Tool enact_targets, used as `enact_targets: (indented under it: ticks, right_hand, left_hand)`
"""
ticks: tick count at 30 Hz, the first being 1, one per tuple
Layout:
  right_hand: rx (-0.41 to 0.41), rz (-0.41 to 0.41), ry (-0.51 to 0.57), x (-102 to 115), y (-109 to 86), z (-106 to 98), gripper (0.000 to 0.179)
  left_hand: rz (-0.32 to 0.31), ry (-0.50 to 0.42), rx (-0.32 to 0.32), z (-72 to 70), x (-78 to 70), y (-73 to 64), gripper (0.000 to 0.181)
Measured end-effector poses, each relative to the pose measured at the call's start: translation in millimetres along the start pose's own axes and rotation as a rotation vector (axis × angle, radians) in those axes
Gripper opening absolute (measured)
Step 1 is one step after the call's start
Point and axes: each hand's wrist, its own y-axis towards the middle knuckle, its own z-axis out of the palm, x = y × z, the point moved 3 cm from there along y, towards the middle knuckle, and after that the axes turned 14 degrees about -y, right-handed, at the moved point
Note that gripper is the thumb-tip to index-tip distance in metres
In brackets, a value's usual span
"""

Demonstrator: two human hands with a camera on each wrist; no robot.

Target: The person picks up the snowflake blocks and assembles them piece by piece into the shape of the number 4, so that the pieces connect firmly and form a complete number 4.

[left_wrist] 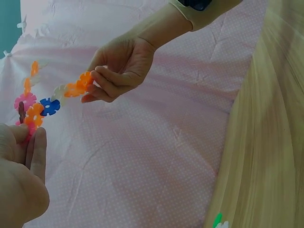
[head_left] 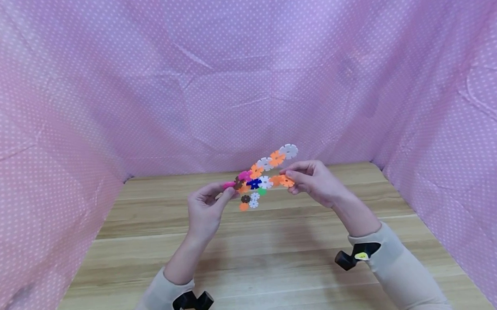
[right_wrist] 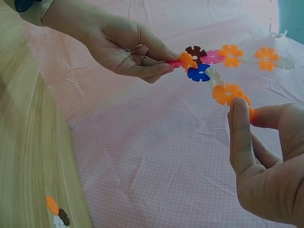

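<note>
Pinched in the left grip (head_left: pixel 205 209) and right grip (head_left: pixel 317 182), the forked disc chain (head_left: pixel 254 184) may be unslotted by uneven pulling.

Over my feed I see smooth plastic in the linked flower discs (head_left: pixel 256 170), softly shining woodgrain on the tabletop (head_left: pixel 270 265), creased matt cloth in the curtain (head_left: pixel 245 90), matt fabric sleeves (head_left: pixel 403 273), plastic-looking wrist mounts (head_left: pixel 204 302).

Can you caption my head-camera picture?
Left hand and right hand hold a forked chain of flower discs above a table.
</note>
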Motion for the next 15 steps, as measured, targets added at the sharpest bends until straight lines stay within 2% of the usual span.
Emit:
enact_targets:
  ticks: [7, 15]
  right_hand:
    - [-0.020, -0.030, 0.077, -9, 6.1, 0, 0.028]
    - [-0.049, 0.003, -0.038, -35, 21.5, 0, 0.022]
  left_hand:
    - [0.000, 0.006, -0.020, 1.6, -4.7, -2.1, 0.030]
    - [0.014, -0.048, -0.030, 3.1, -7.4, -2.9, 0.032]
